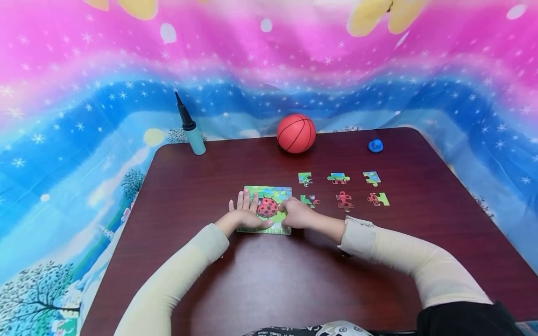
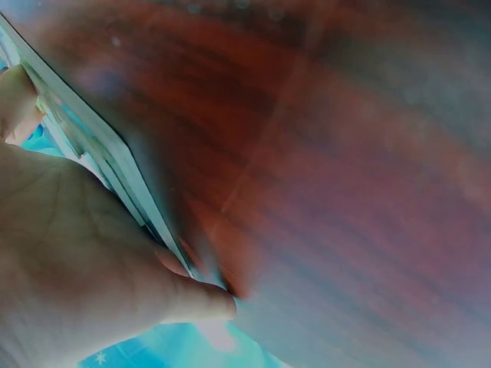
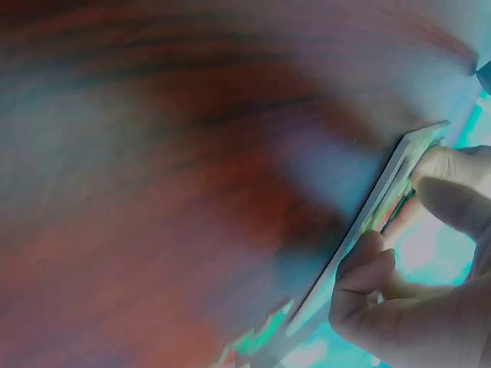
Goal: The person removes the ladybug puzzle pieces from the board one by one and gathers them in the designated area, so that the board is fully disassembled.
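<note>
A puzzle board (image 1: pixel 269 196) with a red ladybug picture lies flat on the dark wooden table (image 1: pixel 294 280). My left hand (image 1: pixel 244 211) rests flat on the board's left part, fingers straight and pointing away from me. In the left wrist view its thumb (image 2: pixel 196 297) lies against the board's thin edge (image 2: pixel 100 146). My right hand (image 1: pixel 294 212) is at the board's right edge with curled fingers. In the right wrist view those fingers (image 3: pixel 368 268) pinch the board's edge (image 3: pixel 383 203). Whether a loose piece is under them is hidden.
Several loose puzzle pieces (image 1: pixel 344 200) lie in two rows right of the board, the nearest piece (image 1: pixel 310 201) just beyond my right hand. At the table's far edge are an orange ball (image 1: pixel 296 133), a hand pump (image 1: pixel 191 128) and a small blue object (image 1: pixel 375 145).
</note>
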The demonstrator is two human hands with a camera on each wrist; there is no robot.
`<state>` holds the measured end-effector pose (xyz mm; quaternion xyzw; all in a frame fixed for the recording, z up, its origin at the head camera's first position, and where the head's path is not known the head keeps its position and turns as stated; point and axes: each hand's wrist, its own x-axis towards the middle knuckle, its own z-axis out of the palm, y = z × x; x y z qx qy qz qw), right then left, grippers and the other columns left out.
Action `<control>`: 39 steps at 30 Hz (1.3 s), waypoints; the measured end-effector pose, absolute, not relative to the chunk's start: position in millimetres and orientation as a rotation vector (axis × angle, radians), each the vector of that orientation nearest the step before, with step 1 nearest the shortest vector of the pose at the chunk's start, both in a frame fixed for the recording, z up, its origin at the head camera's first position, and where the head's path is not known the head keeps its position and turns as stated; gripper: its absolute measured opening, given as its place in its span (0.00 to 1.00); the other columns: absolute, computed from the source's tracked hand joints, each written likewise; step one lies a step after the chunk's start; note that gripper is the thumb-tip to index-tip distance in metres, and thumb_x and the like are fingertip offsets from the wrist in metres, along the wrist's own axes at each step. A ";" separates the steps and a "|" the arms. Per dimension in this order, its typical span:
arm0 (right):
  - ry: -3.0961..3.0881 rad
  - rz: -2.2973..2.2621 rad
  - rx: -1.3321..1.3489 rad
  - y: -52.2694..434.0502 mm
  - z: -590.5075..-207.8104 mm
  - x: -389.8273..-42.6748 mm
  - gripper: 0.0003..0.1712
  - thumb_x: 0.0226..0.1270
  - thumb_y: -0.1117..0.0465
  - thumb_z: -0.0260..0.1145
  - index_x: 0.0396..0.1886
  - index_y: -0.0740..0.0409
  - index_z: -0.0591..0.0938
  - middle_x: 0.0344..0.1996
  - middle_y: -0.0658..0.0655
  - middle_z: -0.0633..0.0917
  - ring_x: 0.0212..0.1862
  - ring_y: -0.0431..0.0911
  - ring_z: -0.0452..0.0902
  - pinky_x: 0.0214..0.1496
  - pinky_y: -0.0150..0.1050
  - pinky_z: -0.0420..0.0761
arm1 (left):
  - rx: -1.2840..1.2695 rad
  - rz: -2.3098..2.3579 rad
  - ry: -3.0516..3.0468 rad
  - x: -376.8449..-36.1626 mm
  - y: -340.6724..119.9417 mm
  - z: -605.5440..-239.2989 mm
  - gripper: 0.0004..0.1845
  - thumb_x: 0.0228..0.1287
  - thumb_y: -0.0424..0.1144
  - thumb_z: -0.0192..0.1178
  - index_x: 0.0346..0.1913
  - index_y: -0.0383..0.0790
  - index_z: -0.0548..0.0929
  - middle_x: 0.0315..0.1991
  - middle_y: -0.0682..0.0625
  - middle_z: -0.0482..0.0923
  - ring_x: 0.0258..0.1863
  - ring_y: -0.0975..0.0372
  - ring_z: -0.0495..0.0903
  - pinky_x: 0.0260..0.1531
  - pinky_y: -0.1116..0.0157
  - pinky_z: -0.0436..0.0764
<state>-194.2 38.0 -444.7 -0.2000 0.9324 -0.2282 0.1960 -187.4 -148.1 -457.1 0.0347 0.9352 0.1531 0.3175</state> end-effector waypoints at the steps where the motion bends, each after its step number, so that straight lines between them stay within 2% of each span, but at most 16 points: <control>1: 2.595 -0.668 -0.515 36.7 -445.1 -194.5 0.25 0.44 0.66 0.70 0.48 0.63 0.81 0.45 0.57 0.77 0.43 0.46 0.71 0.42 0.40 0.76 | 0.087 0.392 2.460 -187.0 -147.9 -457.1 0.60 0.53 0.75 0.48 0.74 0.47 0.27 0.69 0.45 0.08 0.69 0.54 0.11 0.64 0.44 0.23; 4: 2.551 -0.725 -0.428 33.2 -444.5 -194.8 0.25 0.46 0.67 0.68 0.48 0.65 0.79 0.49 0.59 0.77 0.46 0.48 0.71 0.44 0.40 0.76 | 0.086 0.353 2.466 -191.0 -149.1 -466.8 0.61 0.51 0.77 0.46 0.73 0.48 0.26 0.69 0.46 0.07 0.68 0.54 0.11 0.63 0.44 0.23; 6: 2.544 -0.712 -0.411 31.3 -443.1 -195.6 0.23 0.48 0.67 0.67 0.48 0.65 0.78 0.47 0.57 0.78 0.43 0.46 0.72 0.41 0.39 0.76 | 0.082 0.341 2.471 -192.7 -149.6 -470.9 0.61 0.50 0.78 0.46 0.73 0.49 0.26 0.69 0.47 0.06 0.68 0.55 0.10 0.63 0.44 0.22; 8: 2.535 -0.691 -0.420 30.2 -441.2 -197.1 0.18 0.49 0.67 0.66 0.43 0.64 0.78 0.39 0.54 0.78 0.34 0.44 0.70 0.34 0.37 0.74 | 0.080 0.349 2.475 -192.2 -149.7 -470.2 0.62 0.50 0.78 0.46 0.73 0.49 0.26 0.69 0.46 0.06 0.68 0.54 0.10 0.63 0.43 0.22; 10: 2.524 -0.679 -0.440 29.6 -440.1 -199.7 0.11 0.49 0.68 0.65 0.34 0.63 0.76 0.29 0.52 0.73 0.26 0.42 0.64 0.27 0.34 0.68 | 0.080 0.362 2.479 -190.7 -150.1 -467.0 0.62 0.50 0.78 0.47 0.74 0.48 0.27 0.69 0.46 0.06 0.68 0.54 0.10 0.62 0.42 0.22; 12: 2.503 -0.717 -0.429 29.7 -439.8 -202.2 0.10 0.48 0.70 0.65 0.32 0.62 0.76 0.25 0.50 0.72 0.21 0.41 0.62 0.23 0.33 0.66 | 0.080 0.362 2.476 -189.1 -150.5 -463.1 0.61 0.51 0.78 0.47 0.74 0.47 0.27 0.69 0.45 0.07 0.68 0.54 0.11 0.63 0.42 0.22; 14: 2.469 -0.783 -0.405 30.0 -439.8 -205.0 0.10 0.47 0.72 0.65 0.33 0.64 0.78 0.23 0.51 0.75 0.18 0.40 0.66 0.21 0.32 0.69 | 0.078 0.350 2.471 -189.3 -150.8 -461.8 0.61 0.52 0.77 0.46 0.74 0.48 0.26 0.69 0.46 0.07 0.68 0.54 0.11 0.63 0.43 0.22; 17: 2.409 -0.911 -0.318 29.4 -439.8 -208.3 0.18 0.49 0.73 0.67 0.43 0.65 0.81 0.29 0.55 0.83 0.18 0.43 0.78 0.23 0.37 0.80 | 0.065 0.334 2.474 -190.5 -150.5 -462.0 0.60 0.52 0.77 0.46 0.74 0.49 0.27 0.69 0.46 0.08 0.69 0.54 0.12 0.64 0.44 0.23; 20: 2.341 -0.990 -0.235 27.1 -438.4 -209.8 0.17 0.52 0.74 0.67 0.45 0.67 0.81 0.35 0.60 0.83 0.17 0.46 0.80 0.25 0.40 0.82 | 0.050 0.334 2.475 -191.2 -149.6 -462.8 0.59 0.53 0.77 0.45 0.74 0.50 0.27 0.70 0.46 0.08 0.69 0.54 0.13 0.64 0.44 0.23; 24: 2.298 -1.039 -0.189 26.2 -440.1 -208.8 0.17 0.52 0.75 0.66 0.44 0.67 0.81 0.39 0.60 0.82 0.14 0.44 0.76 0.24 0.41 0.82 | 0.048 0.350 2.461 -190.9 -148.6 -467.3 0.58 0.53 0.77 0.45 0.73 0.51 0.25 0.69 0.47 0.07 0.68 0.54 0.11 0.63 0.45 0.22; 33: 2.299 -1.076 -0.212 25.9 -446.7 -208.1 0.12 0.52 0.74 0.65 0.37 0.65 0.76 0.30 0.58 0.80 0.11 0.41 0.69 0.20 0.37 0.79 | 0.029 0.347 2.462 -196.1 -147.6 -481.2 0.58 0.53 0.77 0.45 0.72 0.52 0.23 0.67 0.48 0.03 0.66 0.56 0.07 0.63 0.45 0.21; 39: 2.288 -1.119 -0.198 22.4 -443.6 -208.6 0.11 0.50 0.73 0.66 0.35 0.66 0.77 0.26 0.58 0.80 0.12 0.41 0.71 0.20 0.37 0.79 | 0.038 0.343 2.470 -196.0 -147.6 -480.4 0.58 0.54 0.76 0.46 0.72 0.52 0.22 0.67 0.47 0.03 0.65 0.56 0.06 0.63 0.45 0.20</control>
